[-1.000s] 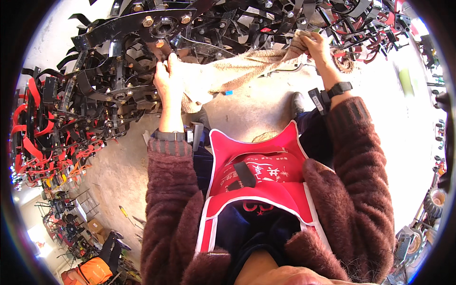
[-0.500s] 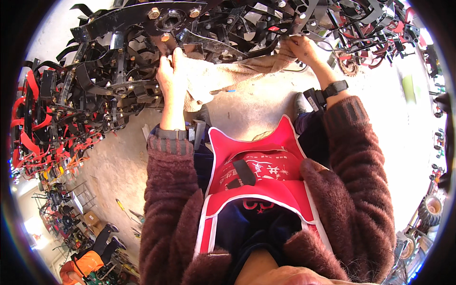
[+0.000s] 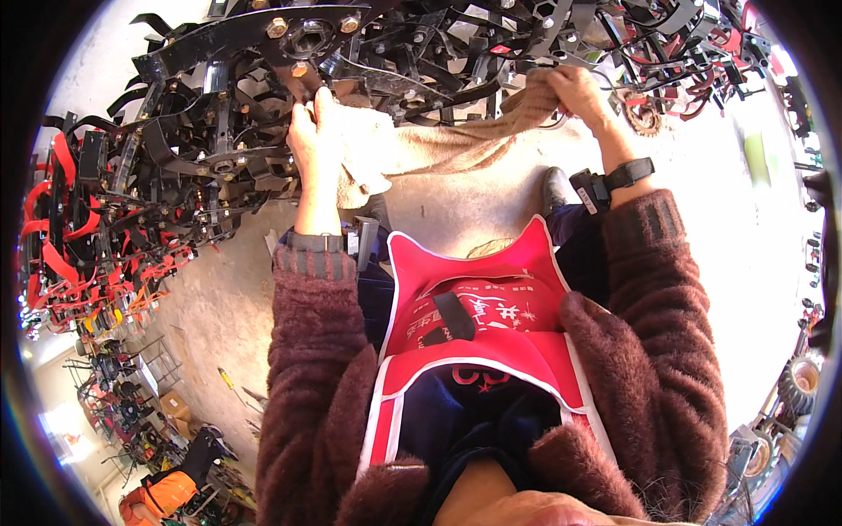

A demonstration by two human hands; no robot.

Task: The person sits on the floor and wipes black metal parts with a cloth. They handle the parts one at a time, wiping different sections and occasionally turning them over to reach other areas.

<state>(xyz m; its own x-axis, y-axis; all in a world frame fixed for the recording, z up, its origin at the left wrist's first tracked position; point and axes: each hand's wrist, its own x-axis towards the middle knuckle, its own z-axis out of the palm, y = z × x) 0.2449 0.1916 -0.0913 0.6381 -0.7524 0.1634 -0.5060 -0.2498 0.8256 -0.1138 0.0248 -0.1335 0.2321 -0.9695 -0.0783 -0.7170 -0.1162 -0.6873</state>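
Head view: our left hand [image 3: 314,145] and right hand [image 3: 579,93] each have their grip closed around the beige cloth [image 3: 443,147], near black metal blades [image 3: 206,40].

Cloth [image 3: 425,147]: ends partly hid. inside L grip [image 3: 316,145] & R grip [image 3: 581,93].
L grip: some fingers hid. behind back of hand.
R grip: fingertips hid., prob. in folds.
Black metal pcs [image 3: 219,37]: cut by top edge; lower ones hid. under upper.
L shoe [image 3: 376,210]: mostly hid.
Orange-clad co-worker [image 3: 171,493]: cut at bottom, hands' work unclear.
Green item [image 3: 756,158]: blurred, kind unclear.
Wheel [image 3: 801,379]: partly lost at dark rim.
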